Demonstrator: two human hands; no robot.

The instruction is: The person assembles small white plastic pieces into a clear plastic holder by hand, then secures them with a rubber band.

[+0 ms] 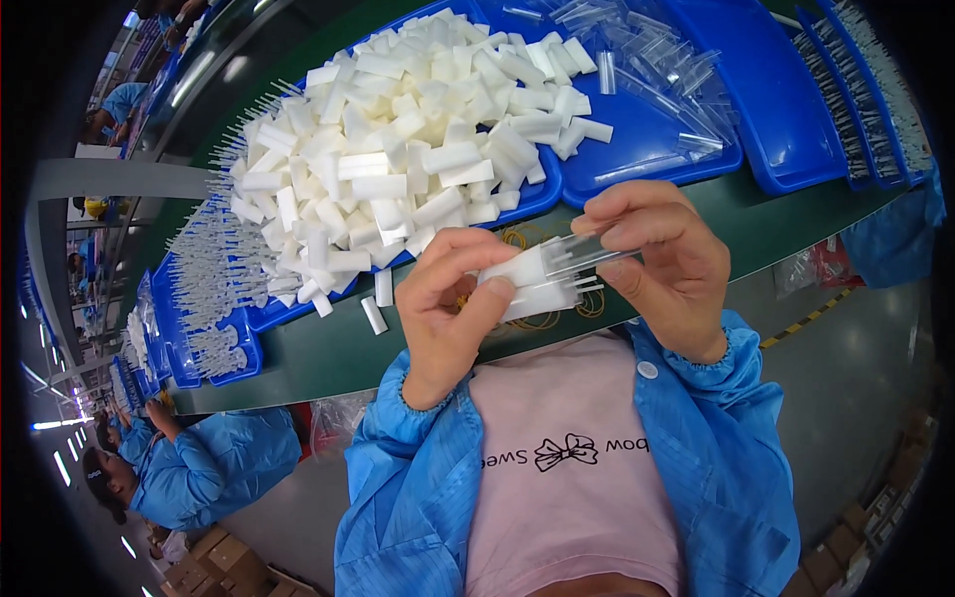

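In front of my chest, my left hand [450, 303] is closed around a bundle of white foam-like blocks [532, 301], thumb pressed on top. Thin white sticks [591, 283] poke out of the bundle's right end. My right hand [671, 261] pinches a clear plastic tube [572, 255] between thumb and fingers. The tube's left end meets the blocks; whether it sits over one or only against it I cannot tell. Thin tan rubber bands [537, 320] lie on the green tabletop below and behind my hands.
Beyond my left hand a large heap of white blocks [383, 159] overflows a blue tray [548, 196]. Clear tubes [657, 70] fill another tray. Racks of white-tipped sticks [204, 274] stand left, others [860, 90] far right. Two loose blocks [374, 315] lie near the table edge. A co-worker [214, 468] works at left.
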